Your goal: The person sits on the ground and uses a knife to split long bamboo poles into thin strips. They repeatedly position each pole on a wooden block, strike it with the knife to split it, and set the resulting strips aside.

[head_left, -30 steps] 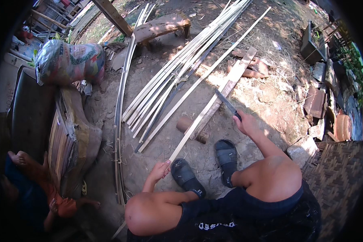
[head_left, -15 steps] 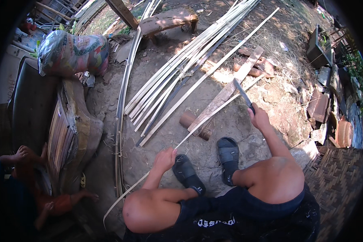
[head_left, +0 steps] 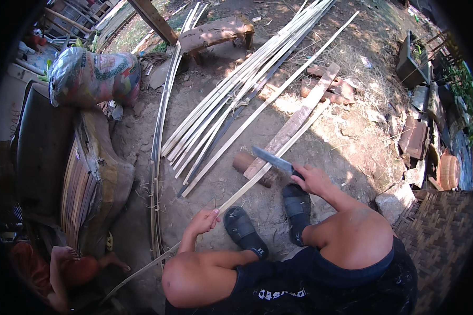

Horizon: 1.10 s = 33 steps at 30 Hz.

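Observation:
My left hand [head_left: 204, 221] is closed around a long pale bamboo strip [head_left: 240, 191], whose tail trails past my left knee. Farther out, the strip runs along a flat wooden board [head_left: 294, 126] that is propped on a short round log [head_left: 243, 161]. My right hand [head_left: 313, 180] grips the dark handle of a knife [head_left: 273, 158]. Its broad grey blade points left and lies across the strip near the board's lower end; whether it touches the strip I cannot tell.
Many bamboo strips [head_left: 222, 100] lie in a bundle ahead, with more along the left [head_left: 157, 157]. A low wooden bench [head_left: 215, 35] and a stuffed sack [head_left: 94, 76] stand beyond. Another person [head_left: 63, 268] sits at lower left. A woven mat [head_left: 441, 236] is at right.
My right hand has brought the knife down and left, from the board's far part to its lower end. The strip has shifted toward me, its tail reaching farther left. The other person has shifted.

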Available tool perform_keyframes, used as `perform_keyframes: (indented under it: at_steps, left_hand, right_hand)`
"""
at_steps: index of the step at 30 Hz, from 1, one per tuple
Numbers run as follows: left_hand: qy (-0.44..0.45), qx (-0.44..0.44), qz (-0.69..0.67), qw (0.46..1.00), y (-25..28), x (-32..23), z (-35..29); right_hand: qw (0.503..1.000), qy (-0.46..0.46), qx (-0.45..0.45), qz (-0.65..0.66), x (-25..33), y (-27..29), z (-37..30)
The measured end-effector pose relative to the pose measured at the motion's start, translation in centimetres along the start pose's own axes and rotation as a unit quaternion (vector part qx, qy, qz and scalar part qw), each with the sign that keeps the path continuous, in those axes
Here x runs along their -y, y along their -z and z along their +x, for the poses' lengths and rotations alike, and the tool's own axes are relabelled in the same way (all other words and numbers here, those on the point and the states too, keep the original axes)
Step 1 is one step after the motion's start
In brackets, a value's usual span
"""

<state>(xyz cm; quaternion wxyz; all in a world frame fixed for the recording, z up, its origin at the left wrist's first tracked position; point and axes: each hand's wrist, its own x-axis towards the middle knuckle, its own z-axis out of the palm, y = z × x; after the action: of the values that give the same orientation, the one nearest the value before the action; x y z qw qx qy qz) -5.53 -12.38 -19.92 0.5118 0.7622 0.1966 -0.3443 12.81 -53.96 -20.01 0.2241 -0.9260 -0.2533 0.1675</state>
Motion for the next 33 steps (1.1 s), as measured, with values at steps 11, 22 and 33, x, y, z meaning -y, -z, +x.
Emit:
perform_keyframes:
  at_steps: [11, 22, 33]
  left_hand:
    - [0.057, -0.078, 0.001, 0.995, 1.9, 4.7, -4.1]
    - [-0.018, -0.055, -0.079, 0.995, -2.6, 2.6, 2.7]
    - [-0.07, -0.042, -0.112, 0.99, -3.1, -0.6, 4.2]
  right_hand:
    - [0.999, 0.007, 0.012, -0.041, -1.2, 2.2, 0.2]
    - [0.995, -0.047, -0.069, 0.045, -2.1, -1.1, 0.6]
    - [0.999, 0.001, -0.04, 0.031, -2.1, 0.9, 0.7]
